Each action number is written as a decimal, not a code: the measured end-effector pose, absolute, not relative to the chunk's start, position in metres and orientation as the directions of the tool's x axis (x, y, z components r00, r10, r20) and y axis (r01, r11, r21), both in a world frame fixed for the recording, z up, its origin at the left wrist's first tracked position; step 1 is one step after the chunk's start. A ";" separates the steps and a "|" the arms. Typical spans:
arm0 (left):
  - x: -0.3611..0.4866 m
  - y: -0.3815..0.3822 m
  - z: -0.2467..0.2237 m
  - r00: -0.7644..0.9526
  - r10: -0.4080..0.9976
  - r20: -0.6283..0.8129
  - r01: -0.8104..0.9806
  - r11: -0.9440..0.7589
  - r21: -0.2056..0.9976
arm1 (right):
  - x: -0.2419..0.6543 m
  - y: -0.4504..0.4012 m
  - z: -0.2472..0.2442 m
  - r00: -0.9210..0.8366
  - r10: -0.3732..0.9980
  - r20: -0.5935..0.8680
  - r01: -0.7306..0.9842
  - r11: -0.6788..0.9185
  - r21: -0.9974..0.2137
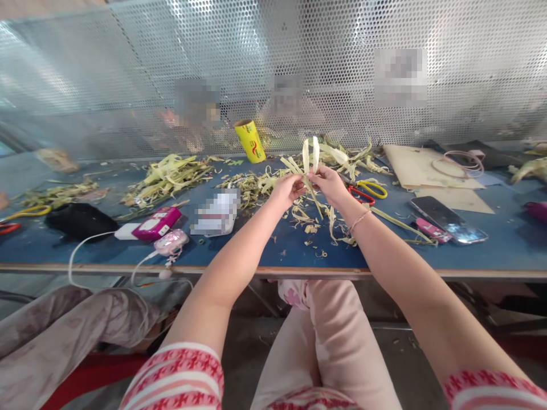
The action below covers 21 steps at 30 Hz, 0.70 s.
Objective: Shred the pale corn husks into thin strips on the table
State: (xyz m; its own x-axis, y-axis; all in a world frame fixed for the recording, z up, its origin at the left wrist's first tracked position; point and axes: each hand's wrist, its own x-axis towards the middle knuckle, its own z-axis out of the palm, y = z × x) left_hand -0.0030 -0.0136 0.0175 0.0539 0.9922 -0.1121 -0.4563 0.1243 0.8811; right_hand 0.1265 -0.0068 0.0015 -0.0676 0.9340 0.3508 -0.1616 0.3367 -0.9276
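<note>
Both my hands meet over the middle of the blue table, closed on pale green-yellow plant strips [305, 154] that look like dried husk. My left hand [288, 191] pinches the crossing strips from the left. From the right, my right hand [328, 183] pinches them close to the same crossing point. Two flat ends stand upright above my fingers, and other ends stick out to the left and downward. Beneath and behind my hands lie husk scraps [252, 188]. Scissors [370, 191] with red and yellow handles lie just right of my right hand.
A yellow cardboard tube [250, 141] stands near the perforated metal panel [325, 68]. Husk strips [175, 176] are heaped at left, near a black pouch [81, 221] and a pink box [157, 222]. A phone [448, 219] and brown cardboard [427, 165] lie right. Another person's legs [85, 324] are at left.
</note>
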 end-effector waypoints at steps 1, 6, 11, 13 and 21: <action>-0.004 -0.012 0.018 0.051 0.990 -0.130 -0.471 0.139 0.871 | 0.126 -0.007 0.002 -0.084 0.933 0.349 -0.177 0.330 -0.927; -0.009 -0.007 0.020 0.031 0.987 -0.158 -0.524 0.151 0.838 | 0.126 -0.016 0.010 -0.145 0.942 0.303 -0.275 0.256 -0.927; -0.011 -0.005 0.017 0.017 0.993 -0.115 -0.515 0.108 0.850 | 0.127 -0.024 0.015 -0.200 0.939 0.280 -0.320 0.207 -0.925; -0.010 -0.004 0.014 0.053 0.997 -0.058 -0.482 0.076 0.873 | 0.127 -0.023 0.015 -0.183 0.944 0.276 -0.321 0.208 -0.924; -0.003 -0.009 0.007 0.119 0.990 0.071 -0.308 -0.031 0.951 | 0.125 -0.018 0.011 -0.137 0.979 0.150 -0.229 0.116 -0.966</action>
State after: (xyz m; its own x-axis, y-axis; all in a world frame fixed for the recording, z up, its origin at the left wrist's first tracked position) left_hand -0.0026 -0.0087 0.0067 0.1187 0.9904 0.0707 -0.3078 -0.0310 0.9510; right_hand 0.1252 -0.0178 0.0112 -0.1371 0.9791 0.1501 -0.2294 0.1160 -0.9664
